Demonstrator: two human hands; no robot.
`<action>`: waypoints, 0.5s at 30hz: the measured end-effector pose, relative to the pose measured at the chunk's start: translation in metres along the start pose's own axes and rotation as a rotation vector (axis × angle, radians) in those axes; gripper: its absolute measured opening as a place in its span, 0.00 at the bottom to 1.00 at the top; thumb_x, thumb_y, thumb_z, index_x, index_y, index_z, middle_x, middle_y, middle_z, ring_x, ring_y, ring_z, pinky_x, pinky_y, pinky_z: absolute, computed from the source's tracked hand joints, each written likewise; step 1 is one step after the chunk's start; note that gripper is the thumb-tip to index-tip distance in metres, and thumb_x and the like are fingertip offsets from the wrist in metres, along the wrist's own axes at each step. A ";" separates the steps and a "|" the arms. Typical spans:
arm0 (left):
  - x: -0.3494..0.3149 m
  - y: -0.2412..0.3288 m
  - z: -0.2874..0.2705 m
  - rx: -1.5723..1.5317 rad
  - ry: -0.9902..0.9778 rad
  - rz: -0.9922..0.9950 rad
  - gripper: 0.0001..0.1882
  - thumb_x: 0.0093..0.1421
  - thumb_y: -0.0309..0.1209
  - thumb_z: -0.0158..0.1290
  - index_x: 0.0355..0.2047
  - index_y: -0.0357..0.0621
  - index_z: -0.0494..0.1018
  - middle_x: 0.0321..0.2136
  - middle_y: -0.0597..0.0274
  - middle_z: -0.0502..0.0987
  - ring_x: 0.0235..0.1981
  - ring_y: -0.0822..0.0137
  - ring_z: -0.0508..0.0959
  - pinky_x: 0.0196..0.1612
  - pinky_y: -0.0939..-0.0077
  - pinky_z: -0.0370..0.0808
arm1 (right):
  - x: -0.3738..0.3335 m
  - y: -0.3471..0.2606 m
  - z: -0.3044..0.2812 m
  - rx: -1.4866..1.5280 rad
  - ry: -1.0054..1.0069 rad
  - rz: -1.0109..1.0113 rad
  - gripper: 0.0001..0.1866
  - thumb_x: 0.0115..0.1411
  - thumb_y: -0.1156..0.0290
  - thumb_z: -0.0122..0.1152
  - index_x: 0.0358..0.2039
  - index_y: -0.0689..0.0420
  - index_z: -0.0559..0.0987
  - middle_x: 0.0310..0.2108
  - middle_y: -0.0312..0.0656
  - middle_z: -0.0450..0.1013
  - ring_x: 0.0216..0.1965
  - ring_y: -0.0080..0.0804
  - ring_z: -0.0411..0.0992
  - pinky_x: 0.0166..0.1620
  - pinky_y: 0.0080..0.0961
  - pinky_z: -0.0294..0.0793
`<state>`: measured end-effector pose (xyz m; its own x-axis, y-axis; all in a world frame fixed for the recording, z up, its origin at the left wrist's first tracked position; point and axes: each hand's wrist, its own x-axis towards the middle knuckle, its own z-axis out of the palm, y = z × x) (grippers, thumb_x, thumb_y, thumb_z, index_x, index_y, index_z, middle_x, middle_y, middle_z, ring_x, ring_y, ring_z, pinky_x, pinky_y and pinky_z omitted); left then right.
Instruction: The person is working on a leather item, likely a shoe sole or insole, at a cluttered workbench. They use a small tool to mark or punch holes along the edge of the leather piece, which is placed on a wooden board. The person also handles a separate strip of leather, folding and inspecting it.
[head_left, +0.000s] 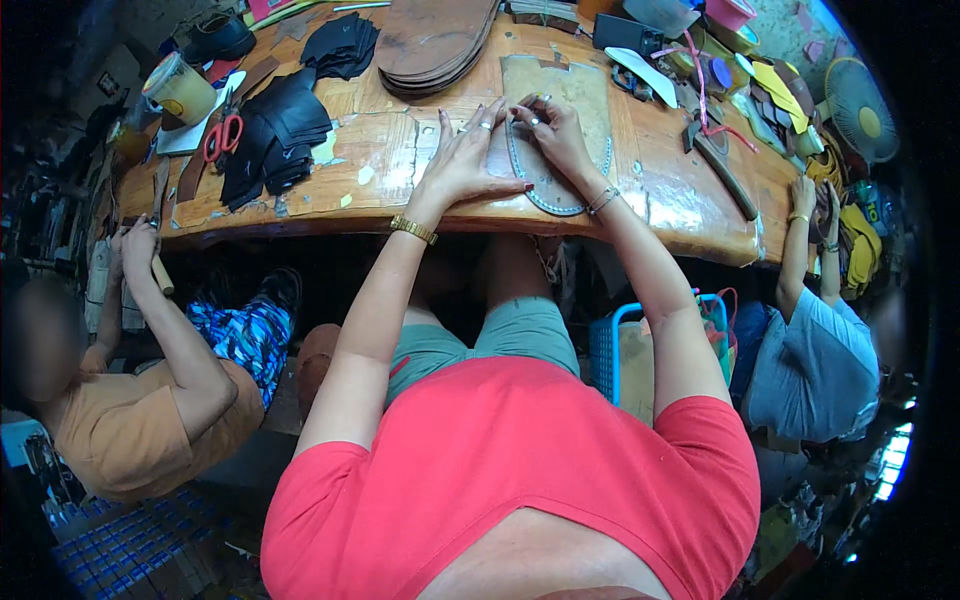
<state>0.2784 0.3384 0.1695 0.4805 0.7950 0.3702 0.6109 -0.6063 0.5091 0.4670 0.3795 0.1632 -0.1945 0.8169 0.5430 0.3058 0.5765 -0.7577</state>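
1. Sole (545, 175): flat on the desk (400, 160) near its front edge, long axis running away from the body, toe end toward the front edge, heel end toward the brown board (560, 85) behind it.
2. Left hand (465, 160): open, fingers spread, palm down just left of the sole, fingertips touching its left rim.
3. Right hand (555, 135): curled, fingertips pinching at the sole's far rim; whether a trim strip sits in the pinch cannot be told.
4. Both hands meeting over the sole's far end; right one nearer its centre line.
5. Well left of the sole: black pieces (275, 135), red scissors (222, 135).
6. Right of the sole: hammer (720, 165).
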 end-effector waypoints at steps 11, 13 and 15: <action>-0.001 -0.002 0.002 0.026 0.008 -0.006 0.68 0.35 0.64 0.62 0.67 0.41 0.40 0.59 0.50 0.64 0.64 0.54 0.59 0.64 0.33 0.30 | 0.000 -0.009 -0.002 -0.233 -0.039 -0.070 0.08 0.60 0.71 0.59 0.32 0.64 0.79 0.24 0.41 0.75 0.24 0.21 0.70 0.30 0.23 0.70; 0.000 -0.003 0.002 0.025 -0.001 -0.014 0.68 0.35 0.64 0.62 0.67 0.42 0.40 0.59 0.51 0.64 0.64 0.54 0.59 0.64 0.33 0.30 | 0.001 -0.010 -0.001 -0.120 -0.020 -0.004 0.09 0.59 0.71 0.60 0.32 0.64 0.78 0.23 0.43 0.75 0.24 0.22 0.70 0.30 0.23 0.70; 0.001 -0.003 0.001 0.022 -0.001 -0.014 0.68 0.35 0.64 0.62 0.67 0.42 0.40 0.60 0.51 0.64 0.64 0.54 0.59 0.64 0.33 0.31 | 0.002 -0.007 0.002 0.055 0.012 0.089 0.09 0.60 0.70 0.60 0.31 0.64 0.78 0.22 0.41 0.74 0.24 0.21 0.70 0.28 0.22 0.70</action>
<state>0.2775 0.3411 0.1670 0.4728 0.8033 0.3623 0.6313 -0.5956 0.4967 0.4633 0.3771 0.1686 -0.1573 0.8646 0.4772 0.2700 0.5024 -0.8214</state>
